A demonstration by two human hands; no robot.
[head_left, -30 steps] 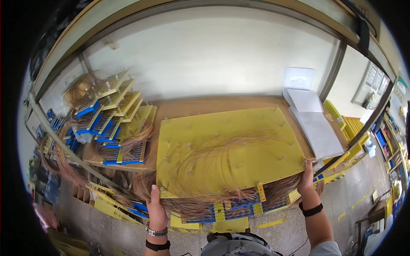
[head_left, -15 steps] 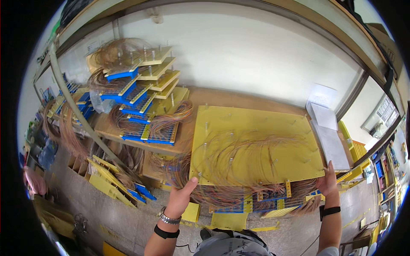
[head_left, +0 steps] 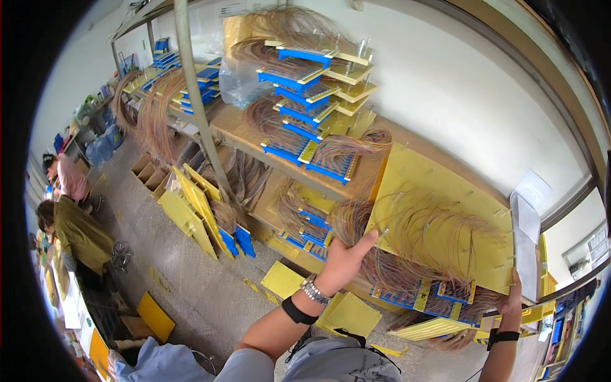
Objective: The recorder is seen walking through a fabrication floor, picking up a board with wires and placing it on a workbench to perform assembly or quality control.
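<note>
Both hands on yellow board

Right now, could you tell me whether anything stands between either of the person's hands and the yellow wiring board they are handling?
Nothing visible does. The left hand already grips the yellow wiring board at its left edge, among the hanging wire bundles, and the right hand holds its lower right corner.

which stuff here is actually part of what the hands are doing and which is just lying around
In hand:
- left hand on the left edge of the yellow board
- right hand on its right edge
- thin wires looped across the board

Lying about:
- stacked boards with blue strips on the bench
- yellow boards leaning by the floor
- white papers
- two people at left
</note>
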